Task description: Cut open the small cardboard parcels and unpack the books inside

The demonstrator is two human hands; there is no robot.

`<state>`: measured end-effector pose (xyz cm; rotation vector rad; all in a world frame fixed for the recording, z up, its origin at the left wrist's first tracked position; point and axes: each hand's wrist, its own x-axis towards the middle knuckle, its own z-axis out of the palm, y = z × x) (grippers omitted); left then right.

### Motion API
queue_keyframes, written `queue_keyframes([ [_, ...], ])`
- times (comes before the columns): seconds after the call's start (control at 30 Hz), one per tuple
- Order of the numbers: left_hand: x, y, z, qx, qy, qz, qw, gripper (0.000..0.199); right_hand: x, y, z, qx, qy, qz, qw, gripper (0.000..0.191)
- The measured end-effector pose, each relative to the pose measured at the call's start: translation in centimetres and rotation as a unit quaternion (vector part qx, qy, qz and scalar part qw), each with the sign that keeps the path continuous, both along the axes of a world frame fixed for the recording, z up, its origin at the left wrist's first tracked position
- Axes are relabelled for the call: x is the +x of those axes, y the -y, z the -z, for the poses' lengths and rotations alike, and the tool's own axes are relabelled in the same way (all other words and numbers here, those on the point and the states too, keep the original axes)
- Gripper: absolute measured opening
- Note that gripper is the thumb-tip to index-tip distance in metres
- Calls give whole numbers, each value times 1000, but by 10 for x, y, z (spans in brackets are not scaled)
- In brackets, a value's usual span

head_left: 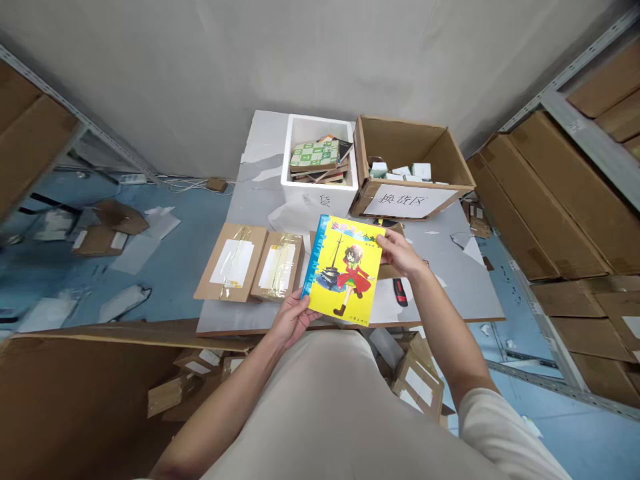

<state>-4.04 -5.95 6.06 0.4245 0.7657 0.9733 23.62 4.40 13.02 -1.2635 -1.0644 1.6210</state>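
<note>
A yellow picture book with a blue spine strip and a drawn figure in a red coat is held up over the table's front edge, cover facing me. My left hand grips its lower left corner, thumb on the cover. At the upper right corner, my right hand pinches the book in the same way. Behind the book, an opened cardboard box is mostly hidden. Just right of the book lies a red and black box cutter on the table.
Two taped parcels with white labels, a larger one and a smaller one, sit on the left. At the back stand a white foam box of books and a cardboard carton holding small white boxes. Shelves of cartons line the right.
</note>
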Motion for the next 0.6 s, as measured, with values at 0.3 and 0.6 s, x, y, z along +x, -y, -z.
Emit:
queue_keyframes([
  [0.3,1,-39,4,-4,7,-39,999,37,-3,-40,-7,-22,-17,-11,1000,43],
  [0.6,-27,-40,12,-32,-49,-93,994,53,-35,-231,-10,121,-109,218,962,30],
])
